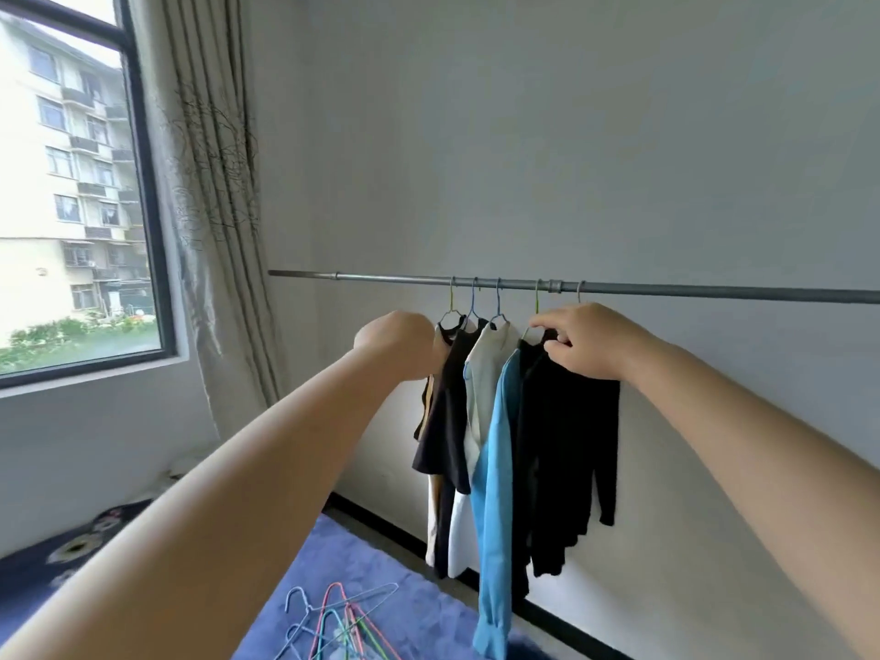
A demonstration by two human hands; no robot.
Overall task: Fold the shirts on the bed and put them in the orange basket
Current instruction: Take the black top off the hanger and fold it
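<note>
Right hand (pixel 588 340) pinches the black shirt (pixel 566 450) below the rail (pixel 666 290), left hand (pixel 405 345) grasps the leftmost garment (pixel 431 402); tugging risks snagging hangers; basket unseen.

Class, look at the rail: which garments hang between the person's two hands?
In the head view, between the left hand and the right hand hang a black top, a white shirt and a blue shirt.
</note>
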